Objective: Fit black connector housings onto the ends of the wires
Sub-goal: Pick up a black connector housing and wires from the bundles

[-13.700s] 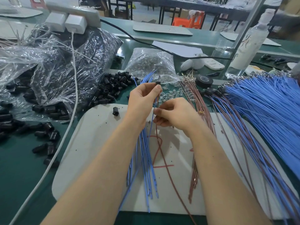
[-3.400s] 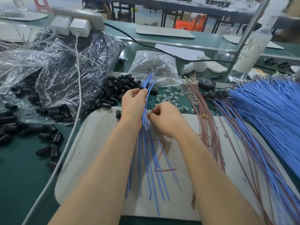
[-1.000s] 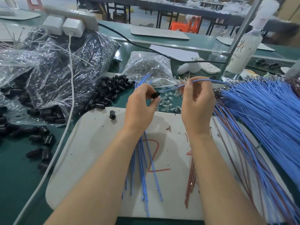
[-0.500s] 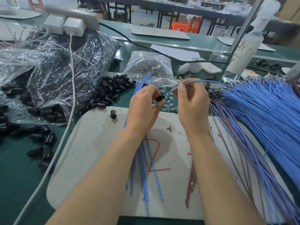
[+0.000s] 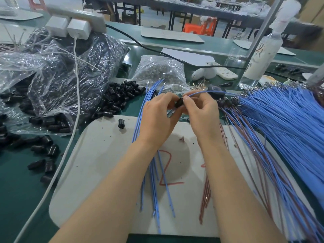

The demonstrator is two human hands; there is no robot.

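Pinching black housing [image 5: 179, 103], left hand [image 5: 157, 118]; blue wire [image 5: 206, 92], right hand [image 5: 201, 116]

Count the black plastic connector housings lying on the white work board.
1: the loose black connector housing near the white work board's far left corner. The held housing is pinched in the left hand above it; the arms may hide others.

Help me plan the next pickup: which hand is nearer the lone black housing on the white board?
Left. The left hand sits just right of the lone housing, not touching it; the right hand is farther right, beyond the left hand.
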